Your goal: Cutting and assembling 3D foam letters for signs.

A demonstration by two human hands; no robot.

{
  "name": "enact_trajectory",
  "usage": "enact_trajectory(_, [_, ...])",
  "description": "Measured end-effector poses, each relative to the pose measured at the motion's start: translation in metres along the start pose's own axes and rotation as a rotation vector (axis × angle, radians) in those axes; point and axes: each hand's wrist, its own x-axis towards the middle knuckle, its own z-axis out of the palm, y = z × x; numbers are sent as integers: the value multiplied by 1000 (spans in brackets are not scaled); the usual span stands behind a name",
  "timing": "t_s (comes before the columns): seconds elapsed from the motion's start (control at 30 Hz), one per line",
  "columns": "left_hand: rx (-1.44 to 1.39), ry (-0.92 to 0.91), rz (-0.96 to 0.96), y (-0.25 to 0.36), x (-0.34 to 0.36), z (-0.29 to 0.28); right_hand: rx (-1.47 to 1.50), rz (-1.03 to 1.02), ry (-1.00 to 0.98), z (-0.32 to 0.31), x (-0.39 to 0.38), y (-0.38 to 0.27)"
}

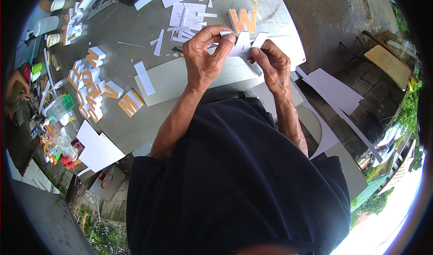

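Both my hands hold up a white letter piece with slanting strokes (241, 45), which looks like a W, above the near part of the table. My left hand (205, 59) pinches its left end between thumb and fingers. Thumb and fingers of my right hand (273, 66) are closed on its right end. Just beyond it stands a thick letter W (243, 20) with an orange-brown face and white sides. Under my hands lies a pale flat board (171, 79), with a narrow white strip (144, 78) across its left end.
White offcuts and sheets (187, 18) lie scattered beyond my left hand. Several block letters (92, 81) stand grouped at the left, near a separate M (131, 102). Cups (53, 39) line the far left edge. Cut white sheets (333, 90) jut out at the right, near a chair (388, 66).
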Motion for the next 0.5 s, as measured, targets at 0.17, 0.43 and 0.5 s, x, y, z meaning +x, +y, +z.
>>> enact_trajectory(0.17, [-1,-17,9,-1,-2,2,26,-2,18,0,-1,2])
enact_trajectory(0.43, [-174,-93,-37,-2,-1,8,67,57,45,-5,-7,0])
enact_trajectory(0.5, [-247,-103,-117,-2,1,7,79,58,42,-7,-8,3])
